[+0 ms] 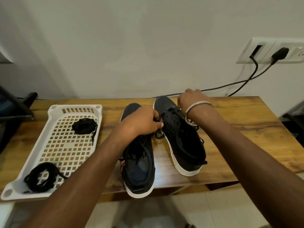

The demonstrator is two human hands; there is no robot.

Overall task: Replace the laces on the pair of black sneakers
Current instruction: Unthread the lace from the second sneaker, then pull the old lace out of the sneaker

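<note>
Two black sneakers [164,142], two lace bundles [84,126] in one tray [54,111].

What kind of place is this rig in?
Probably a room in a home, not a lab or workshop. Cues: a small wooden table pushed against a plain painted wall, a household wall socket panel with a black plug and cables, and a tiled floor below.

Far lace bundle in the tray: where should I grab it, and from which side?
Take the far bundle by its coiled body from above, since the tray wall rises round it and it lies flat. Pinching across the coil should lift it whole; its loose tail trails toward you and would likely unravel it.
</note>
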